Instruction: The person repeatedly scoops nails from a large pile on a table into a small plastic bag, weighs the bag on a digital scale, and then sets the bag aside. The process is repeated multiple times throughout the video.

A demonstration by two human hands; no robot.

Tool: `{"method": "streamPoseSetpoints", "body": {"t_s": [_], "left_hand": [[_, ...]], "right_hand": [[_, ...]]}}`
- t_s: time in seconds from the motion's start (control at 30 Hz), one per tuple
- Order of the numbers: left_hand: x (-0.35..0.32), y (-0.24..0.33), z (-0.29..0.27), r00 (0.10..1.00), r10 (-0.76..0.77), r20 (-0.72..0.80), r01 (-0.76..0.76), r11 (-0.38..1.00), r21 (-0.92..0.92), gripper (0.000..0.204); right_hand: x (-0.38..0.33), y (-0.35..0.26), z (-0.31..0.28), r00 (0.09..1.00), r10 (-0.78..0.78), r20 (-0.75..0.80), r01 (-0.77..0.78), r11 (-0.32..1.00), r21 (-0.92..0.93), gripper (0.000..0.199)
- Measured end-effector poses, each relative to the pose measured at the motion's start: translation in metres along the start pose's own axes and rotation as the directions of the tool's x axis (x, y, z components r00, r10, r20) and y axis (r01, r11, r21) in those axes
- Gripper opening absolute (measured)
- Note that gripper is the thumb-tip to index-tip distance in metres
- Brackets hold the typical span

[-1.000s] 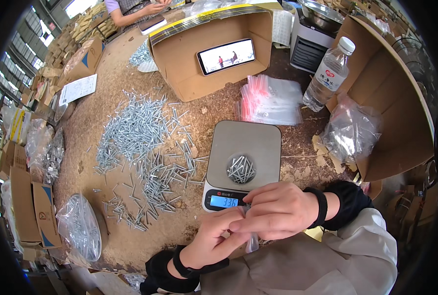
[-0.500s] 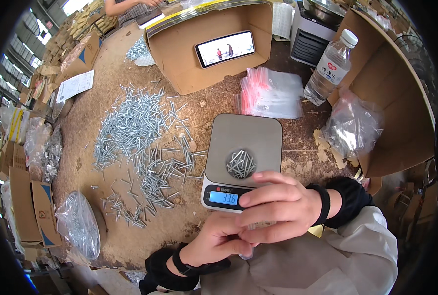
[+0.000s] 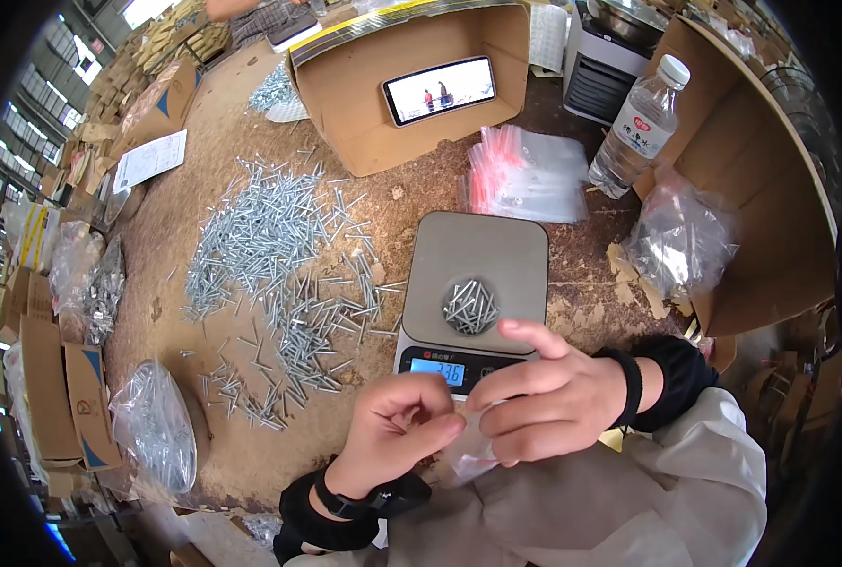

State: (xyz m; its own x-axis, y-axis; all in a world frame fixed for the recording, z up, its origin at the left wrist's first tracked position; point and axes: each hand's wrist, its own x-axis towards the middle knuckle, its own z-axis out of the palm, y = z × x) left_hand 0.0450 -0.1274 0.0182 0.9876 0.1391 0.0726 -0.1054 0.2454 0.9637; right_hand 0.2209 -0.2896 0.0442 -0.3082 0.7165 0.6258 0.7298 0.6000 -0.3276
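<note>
A clear plastic bag [image 3: 471,458] hangs between my hands, close to my body. My right hand [image 3: 553,397] has its lower fingers curled over the bag, with the index finger lifted away. My left hand [image 3: 392,430] is closed beside it, thumb bent toward the index finger; whether it grips the bag's edge is hidden. Just beyond them stands a digital kitchen scale [image 3: 482,246] with a lit display. In a small round dish on its plate lie several screws [image 3: 471,307]. To the left a large heap of silvery screws [image 3: 260,236] spreads over the table.
A stack of clear zip bags [image 3: 525,175] with red edges lies behind the scale. Beyond it, a phone [image 3: 440,91] leans inside an open cardboard box [image 3: 355,142]. A water bottle [image 3: 636,128] and crumpled plastic [image 3: 685,236] stand right; a bagged bowl [image 3: 156,425] sits left.
My hands have moved apart, the left one shifting left and up, the right index finger lifting. More of the clear bag shows between them. The view has shifted slightly.
</note>
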Motion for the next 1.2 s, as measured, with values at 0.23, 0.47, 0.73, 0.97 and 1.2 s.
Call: {"method": "streamPoseSetpoints", "body": {"t_s": [0.23,0.47,0.73,0.97,1.2], "left_hand": [[-0.003,0.016,0.012,0.988,-0.109,0.112,0.119,0.99,-0.08,0.055],[0.001,0.019,0.003,0.993,0.053,-0.107,-0.066,0.99,-0.125,0.037],[-0.001,0.016,-0.004,0.989,0.057,-0.139,-0.054,0.998,0.025,0.038],[-0.007,0.008,-0.009,0.996,0.0,-0.092,0.005,0.998,0.058,0.038],[-0.005,0.006,-0.012,0.993,0.069,-0.097,-0.064,0.997,0.051,0.04]], "right_hand": [[0.037,0.012,-0.014,0.996,0.009,0.091,-0.042,0.93,0.366,0.013],[0.052,0.159,-0.074,0.866,0.384,-0.32,-0.486,0.795,-0.363,0.023],[-0.008,0.266,-0.045,0.759,0.533,-0.375,-0.65,0.659,-0.38,0.078],[-0.022,0.283,-0.037,0.748,0.572,-0.337,-0.664,0.647,-0.376,0.083],[-0.005,0.266,-0.045,0.715,0.541,-0.442,-0.689,0.651,-0.318,0.069]]}}
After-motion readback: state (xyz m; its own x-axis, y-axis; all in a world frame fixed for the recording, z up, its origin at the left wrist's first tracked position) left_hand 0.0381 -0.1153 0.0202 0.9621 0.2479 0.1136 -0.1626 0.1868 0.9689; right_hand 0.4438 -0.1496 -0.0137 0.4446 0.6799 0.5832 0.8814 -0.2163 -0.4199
